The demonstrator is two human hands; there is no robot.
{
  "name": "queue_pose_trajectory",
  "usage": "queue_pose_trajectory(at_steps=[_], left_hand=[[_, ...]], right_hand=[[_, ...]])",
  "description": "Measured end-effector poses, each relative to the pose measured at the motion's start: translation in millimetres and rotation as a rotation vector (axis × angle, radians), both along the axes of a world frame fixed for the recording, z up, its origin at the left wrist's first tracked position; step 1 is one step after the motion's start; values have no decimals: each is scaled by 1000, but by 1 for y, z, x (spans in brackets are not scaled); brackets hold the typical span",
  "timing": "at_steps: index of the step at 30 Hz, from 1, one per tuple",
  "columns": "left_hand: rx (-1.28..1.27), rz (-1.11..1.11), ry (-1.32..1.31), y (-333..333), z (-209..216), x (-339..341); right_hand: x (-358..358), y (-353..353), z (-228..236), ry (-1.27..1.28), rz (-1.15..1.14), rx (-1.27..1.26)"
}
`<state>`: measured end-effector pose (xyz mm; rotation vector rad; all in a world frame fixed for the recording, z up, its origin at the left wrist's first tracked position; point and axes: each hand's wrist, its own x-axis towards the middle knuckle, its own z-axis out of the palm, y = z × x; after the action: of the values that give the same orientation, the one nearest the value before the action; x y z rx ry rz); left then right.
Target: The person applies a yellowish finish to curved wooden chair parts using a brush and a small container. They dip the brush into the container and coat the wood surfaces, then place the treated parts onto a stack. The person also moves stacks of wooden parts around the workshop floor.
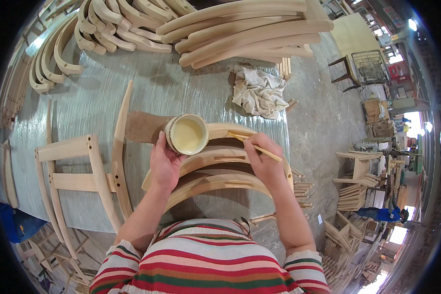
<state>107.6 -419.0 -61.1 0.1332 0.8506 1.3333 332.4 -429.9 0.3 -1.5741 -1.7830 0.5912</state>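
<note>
A thin wooden stick sits pinched in my right hand, its tip at the farthest of 3 curved wood pieces on the table. My left hand curls around a cup of pale yellow liquid — just left of the stick. Farther out: a crumpled cloth, 1 wooden frame to my left — and stacked curved wood beyond.

Bright enough in here — far windows blown white, glare streaking the glossy tabletop, soft shadows beneath the curved wooden pieces — though straight lines bend outward into blackness.
</note>
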Motion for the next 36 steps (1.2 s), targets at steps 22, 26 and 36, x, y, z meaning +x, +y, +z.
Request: queue_pose_trajectory(at_steps=[22,26,36], left_hand=[[55,-90,167,-19,3,3],[118,-66,147,-30,1,8],[163,-160,112,-55,24,20]], right_hand=[[51,-28,31,-139,127,251],[16,-52,50,446,4,165],[2,-57,12,986,-221,-193]])
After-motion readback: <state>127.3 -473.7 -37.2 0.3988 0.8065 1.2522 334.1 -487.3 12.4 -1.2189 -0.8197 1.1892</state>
